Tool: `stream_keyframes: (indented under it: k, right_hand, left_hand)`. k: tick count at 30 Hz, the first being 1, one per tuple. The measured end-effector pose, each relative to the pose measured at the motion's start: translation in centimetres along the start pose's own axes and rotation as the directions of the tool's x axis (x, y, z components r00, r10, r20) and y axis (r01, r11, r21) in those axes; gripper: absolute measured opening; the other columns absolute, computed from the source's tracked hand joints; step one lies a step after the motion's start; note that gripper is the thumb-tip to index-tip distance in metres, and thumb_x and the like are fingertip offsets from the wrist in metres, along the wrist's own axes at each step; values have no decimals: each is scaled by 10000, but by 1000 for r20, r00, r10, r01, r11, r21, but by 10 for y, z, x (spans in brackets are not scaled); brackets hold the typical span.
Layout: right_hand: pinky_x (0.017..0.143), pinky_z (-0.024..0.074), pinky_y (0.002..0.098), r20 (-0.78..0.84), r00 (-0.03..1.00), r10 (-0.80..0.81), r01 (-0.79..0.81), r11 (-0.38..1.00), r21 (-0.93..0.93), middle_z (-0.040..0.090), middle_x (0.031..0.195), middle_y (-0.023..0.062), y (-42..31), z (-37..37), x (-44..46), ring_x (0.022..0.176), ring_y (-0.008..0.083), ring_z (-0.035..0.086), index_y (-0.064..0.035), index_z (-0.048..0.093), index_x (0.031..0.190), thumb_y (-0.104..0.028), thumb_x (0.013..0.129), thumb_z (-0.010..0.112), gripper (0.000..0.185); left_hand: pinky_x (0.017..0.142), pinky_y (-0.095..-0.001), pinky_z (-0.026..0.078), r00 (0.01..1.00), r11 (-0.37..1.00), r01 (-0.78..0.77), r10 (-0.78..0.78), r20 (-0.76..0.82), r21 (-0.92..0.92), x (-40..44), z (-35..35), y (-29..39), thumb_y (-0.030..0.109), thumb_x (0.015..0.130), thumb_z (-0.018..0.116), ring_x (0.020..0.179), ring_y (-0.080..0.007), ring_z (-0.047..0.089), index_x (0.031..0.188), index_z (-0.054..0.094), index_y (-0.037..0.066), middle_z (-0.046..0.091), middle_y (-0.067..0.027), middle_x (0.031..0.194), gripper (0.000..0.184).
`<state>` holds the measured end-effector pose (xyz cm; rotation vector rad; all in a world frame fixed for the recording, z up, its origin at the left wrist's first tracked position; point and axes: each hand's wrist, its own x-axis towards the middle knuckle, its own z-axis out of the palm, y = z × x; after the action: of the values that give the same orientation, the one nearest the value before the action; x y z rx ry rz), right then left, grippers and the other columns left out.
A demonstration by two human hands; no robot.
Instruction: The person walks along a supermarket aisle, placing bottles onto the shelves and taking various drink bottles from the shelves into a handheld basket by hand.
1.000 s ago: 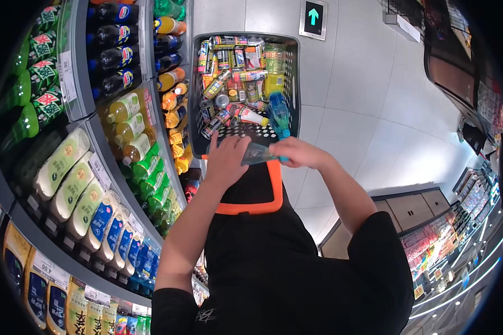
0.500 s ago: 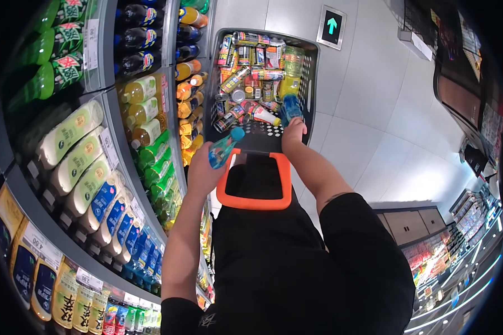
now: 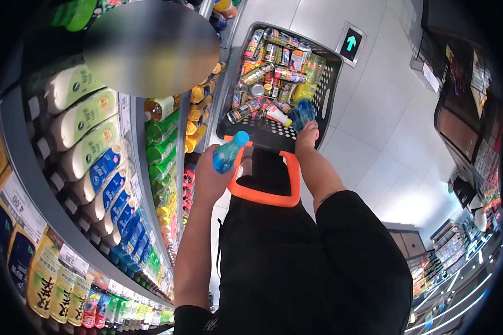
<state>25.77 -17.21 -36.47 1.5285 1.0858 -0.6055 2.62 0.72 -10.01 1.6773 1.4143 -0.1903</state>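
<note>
My left hand is closed around a blue drink bottle with a bright blue cap, tilted up beside the orange handle. Inside the near right corner of the dark basket, my right hand grips a second blue bottle. Its fingers are partly hidden by that bottle. Several drink cans lie piled in the basket. A white bottle with a yellow cap is among them, and a yellow-green bottle lies along the right wall.
On the left, shelves hold rows of white-labelled bottles, green bottles and price tags. The orange handle loops toward my body. A lit green arrow sign is set in the tiled floor. A blurred oval covers part of the upper shelves.
The basket, handle and both hands appear shifted rightward in view, and the shelves have slid too. Each hand keeps its blue bottle; the left one's cap has turned more toward me.
</note>
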Motion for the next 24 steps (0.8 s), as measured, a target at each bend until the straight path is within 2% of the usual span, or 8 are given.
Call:
stream_keyframes:
  k: [4,7,8,11,15,18,21,24]
  right_hand:
    - [629,454,426,-20,1000,-24,26,996,82,557,1302,220,13,-3,11,1090,332,572,8,648,1294,-262,985,502,435]
    - [666,497,453,-49,999,-8,15,989,148,555,1308,226,33,-18,7,1061,336,604,-7,660,1289,-304,960,543,459]
    - [781,550,465,7,999,-35,33,971,236,579,1357,190,43,-29,6,1104,338,645,-63,689,1279,-333,945,560,449]
    - [889,557,412,-19,978,-207,194,876,442,629,1378,117,79,-62,-13,1188,299,650,-116,722,1251,-362,940,553,431]
    - [851,570,396,-80,980,-184,192,749,634,739,1133,163,114,-91,-30,1029,265,724,-47,738,1169,-486,940,530,537]
    - [637,557,380,-166,955,-245,266,464,845,706,861,179,138,-79,-39,693,250,693,5,727,1012,-531,933,521,579]
    - [472,452,349,-189,961,-201,220,145,965,604,687,106,159,-88,-116,514,192,560,-4,671,871,-528,928,514,550]
    - [495,434,328,-322,942,-96,306,-153,940,598,722,65,164,-97,-222,545,159,547,-19,640,919,-447,949,493,454]
  left_hand:
    - [981,-429,493,998,999,-33,30,-62,-37,-13,-8,-17,158,762,843,1152,-369,616,1339,525,11,621,-194,1249,675]
    - [979,-422,495,993,993,2,-16,-117,-119,-28,-17,-15,154,756,849,1151,-361,621,1340,521,0,626,-193,1238,688]
    - [977,-419,496,991,990,10,-29,-132,-141,-31,-18,-17,153,756,850,1148,-356,623,1342,518,-2,628,-195,1230,690]
    - [972,-408,499,980,979,1,-41,-195,-203,-49,-25,-27,153,757,853,1131,-335,631,1348,506,-7,633,-196,1206,704]
    - [969,-396,500,957,951,-31,-60,-284,-307,-83,-41,-22,145,750,864,1100,-284,634,1370,476,-10,636,-172,1181,748]
    - [959,-382,505,939,862,-128,-54,-340,-490,-113,-48,-27,124,737,879,1088,-235,625,1370,470,-3,632,-134,1173,764]
    - [961,-366,510,954,705,-209,-5,-299,-677,-147,-61,-30,37,756,847,1091,-188,625,1317,514,22,641,-89,1164,653]
    - [1025,-390,490,956,486,-294,151,-252,-823,-177,-69,-37,44,789,820,1186,-214,621,1324,530,26,655,-116,1249,609]
